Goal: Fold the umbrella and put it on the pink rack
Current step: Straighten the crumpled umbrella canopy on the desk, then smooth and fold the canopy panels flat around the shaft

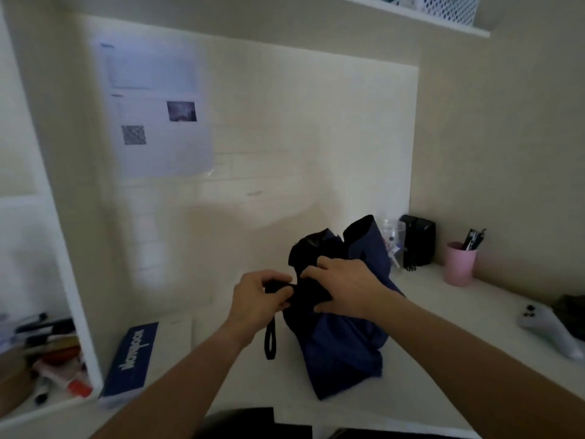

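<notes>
A collapsed navy-blue umbrella (pixel 345 337) with a black lining is bunched above the white desk (pixel 443 359), its folds loose and sticking up at the far end. My left hand (pixel 256 301) pinches the umbrella's black closing strap at its left side. A black wrist loop (pixel 270 342) hangs below that hand. My right hand (pixel 342 288) grips the gathered fabric around the umbrella's middle, fingers curled over it. No pink rack is in view.
A pink cup (pixel 460 264) with pens stands at the back right, beside a black box (pixel 418 243) and a clear jar. A white game controller (pixel 550 331) lies at the right. A blue box (pixel 131 362) lies at the left, beside a cluttered side shelf (pixel 47 359).
</notes>
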Demonstrator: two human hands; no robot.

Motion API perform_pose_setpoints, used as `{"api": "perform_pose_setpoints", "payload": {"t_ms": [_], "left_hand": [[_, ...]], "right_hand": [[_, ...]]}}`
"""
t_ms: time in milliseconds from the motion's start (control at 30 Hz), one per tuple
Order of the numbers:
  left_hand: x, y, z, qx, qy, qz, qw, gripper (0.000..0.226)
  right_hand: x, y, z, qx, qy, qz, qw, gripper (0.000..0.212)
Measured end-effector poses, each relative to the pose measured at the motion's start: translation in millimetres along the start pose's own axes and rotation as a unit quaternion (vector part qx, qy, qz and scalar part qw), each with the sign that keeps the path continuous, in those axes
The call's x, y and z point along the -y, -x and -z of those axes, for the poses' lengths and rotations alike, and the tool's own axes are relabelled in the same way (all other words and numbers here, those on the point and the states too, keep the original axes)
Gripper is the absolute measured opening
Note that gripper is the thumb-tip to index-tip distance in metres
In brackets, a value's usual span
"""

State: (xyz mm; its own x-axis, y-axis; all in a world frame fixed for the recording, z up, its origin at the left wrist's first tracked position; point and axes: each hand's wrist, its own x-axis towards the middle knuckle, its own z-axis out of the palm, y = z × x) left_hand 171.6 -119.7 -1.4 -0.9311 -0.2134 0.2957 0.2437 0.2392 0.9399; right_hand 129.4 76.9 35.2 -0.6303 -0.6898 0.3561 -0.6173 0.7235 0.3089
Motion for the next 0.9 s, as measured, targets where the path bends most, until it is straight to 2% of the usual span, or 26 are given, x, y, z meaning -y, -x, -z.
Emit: {"api": "perform_pose_setpoints", "payload": {"t_ms": [67, 167, 233, 333, 400, 533, 633, 733, 833, 900], "left_hand": [[23, -8, 4, -0.054, 0.050, 0.027, 0.997, 0.013], [38, -27, 7, -0.115, 0.109, 0.040, 0.987, 0.014], [28, -55, 14, -0.153, 0.180, 0.011, 0.972, 0.017], [4, -96, 23, -0.160, 0.274, -0.035, 0.948, 0.018], [7, -105, 25, -0.143, 0.298, -0.009, 0.944, 0.017], [54, -95, 17, -0.111, 0.256, 0.047, 0.959, 0.013], [87, -82, 11, -0.091, 0.207, 0.082, 0.971, 0.014], [111, -74, 9, -0.064, 0.166, 0.117, 0.977, 0.014], [126, -74, 8, -0.063, 0.140, 0.129, 0.980, 0.017], [132, -75, 8, -0.070, 0.044, 0.127, 0.988, 0.017]], "right_hand": [[-7, 10, -1, -0.016, -0.023, -0.021, 0.999, 0.061], [-12, 28, -6, -0.081, -0.057, -0.034, 0.995, 0.040], [-22, 21, -10, -0.133, -0.069, -0.050, 0.987, 0.030], [-46, -2, -11, -0.212, -0.079, -0.085, 0.970, 0.037], [-50, -6, -18, -0.204, -0.083, -0.111, 0.969, 0.044], [-29, 14, -57, -0.155, -0.135, -0.105, 0.973, 0.055], [1, 46, -80, -0.132, -0.188, -0.123, 0.965, 0.050], [27, 81, -98, -0.107, -0.211, -0.183, 0.954, 0.046], [44, 107, -115, -0.079, -0.185, -0.246, 0.948, 0.044], [51, 118, -117, -0.058, -0.161, -0.275, 0.946, 0.041]]}}
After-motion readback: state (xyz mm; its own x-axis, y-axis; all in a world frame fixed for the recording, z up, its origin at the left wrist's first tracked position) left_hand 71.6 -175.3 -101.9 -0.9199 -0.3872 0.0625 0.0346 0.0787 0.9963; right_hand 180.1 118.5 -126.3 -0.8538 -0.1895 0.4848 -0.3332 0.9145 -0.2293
